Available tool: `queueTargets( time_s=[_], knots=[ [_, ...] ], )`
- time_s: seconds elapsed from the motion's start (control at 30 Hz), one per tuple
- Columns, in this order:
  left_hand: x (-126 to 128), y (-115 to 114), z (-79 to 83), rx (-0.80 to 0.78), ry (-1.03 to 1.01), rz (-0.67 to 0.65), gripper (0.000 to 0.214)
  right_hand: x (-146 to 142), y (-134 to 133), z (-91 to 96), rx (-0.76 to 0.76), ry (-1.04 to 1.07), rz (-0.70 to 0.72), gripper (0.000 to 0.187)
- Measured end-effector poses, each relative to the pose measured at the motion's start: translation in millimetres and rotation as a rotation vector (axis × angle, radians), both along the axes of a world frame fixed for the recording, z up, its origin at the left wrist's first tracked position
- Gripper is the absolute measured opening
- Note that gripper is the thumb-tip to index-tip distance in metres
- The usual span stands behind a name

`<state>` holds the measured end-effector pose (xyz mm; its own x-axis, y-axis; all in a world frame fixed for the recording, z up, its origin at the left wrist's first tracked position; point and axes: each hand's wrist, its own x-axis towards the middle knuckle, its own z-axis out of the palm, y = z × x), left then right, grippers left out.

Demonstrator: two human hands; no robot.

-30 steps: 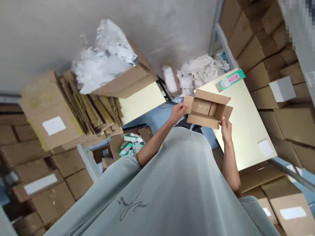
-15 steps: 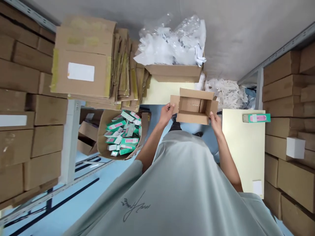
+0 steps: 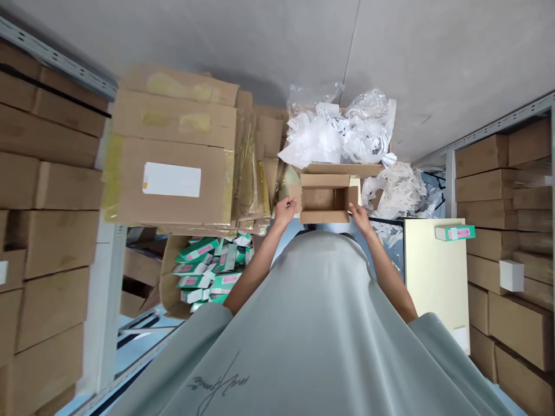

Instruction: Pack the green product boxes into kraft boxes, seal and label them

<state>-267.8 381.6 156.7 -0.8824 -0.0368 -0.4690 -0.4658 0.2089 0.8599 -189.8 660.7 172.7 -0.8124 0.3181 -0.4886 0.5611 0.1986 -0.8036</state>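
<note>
Between both hands (image 3: 285,213), open box (image 3: 324,199)

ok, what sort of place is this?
Probably a stockroom or packing area: stacked cartons on both sides, flattened cardboard, and crumpled white packing material.

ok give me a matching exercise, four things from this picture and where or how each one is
1 small open box
2 single green carton
3 heap of green cartons
4 stack of flattened cardboard

A inside a larger cardboard box
B bearing a white label
C between the left hand and right hand
D on the pale table

Pairs: 1-C, 2-D, 3-A, 4-B
</note>
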Motion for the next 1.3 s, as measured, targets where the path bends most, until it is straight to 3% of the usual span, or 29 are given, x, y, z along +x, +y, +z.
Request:
queueTargets(
  time_s=[0.13, 0.2, 0.33, 0.47, 0.53, 0.6, 0.73, 0.87, 1.17, 1.3],
  knots=[
    [-11, -6, -2.8, -0.017, -0.017, -0.057, 0.031, -3, 3, 6.3, 0.053, -0.024, 0.014, 0.066],
    [-15, -9, 4.3, -0.099, 0.072, -0.055, 0.030, -7, 10, 16.5, 0.168, 0.029, 0.019, 0.069],
    [-29, -12, 47.4, -0.308, 0.519, 0.022, 0.043, -32, 27, 64.3, 0.530, 0.293, 0.020, 0.070],
    [-62, -3, 102.3, -0.348, 0.750, -0.046, 0.041, -78, 23, 127.9, 0.721, 0.537, 0.139, 0.053],
    [-86, 10, 115.5, -0.372, 0.784, -0.148, 0.043, -102, 10, 149.2, 0.742, 0.619, 0.225, 0.049],
    [-110, 28, 115.7, -0.395, 0.793, -0.289, 0.053, -123, -6, 159.2, 0.732, 0.667, 0.307, 0.048],
    [-142, 63, 98.4, -0.493, 0.769, -0.454, 0.068, -142, -31, 156.9, 0.645, 0.696, 0.387, 0.047],
    [-147, 75, 92.1, -0.565, 0.747, -0.500, 0.041, -136, -34, 149.3, 0.604, 0.662, 0.406, 0.045],
    [-136, 64, 109.0, -0.523, 0.726, -0.423, 0.033, -140, -27, 130.1, 0.596, 0.597, 0.438, 0.043],
    [-123, 56, 124.8, -0.484, 0.808, -0.339, 0.028, -143, -35, 132.2, 0.584, 0.606, 0.453, 0.047]
  ],
)
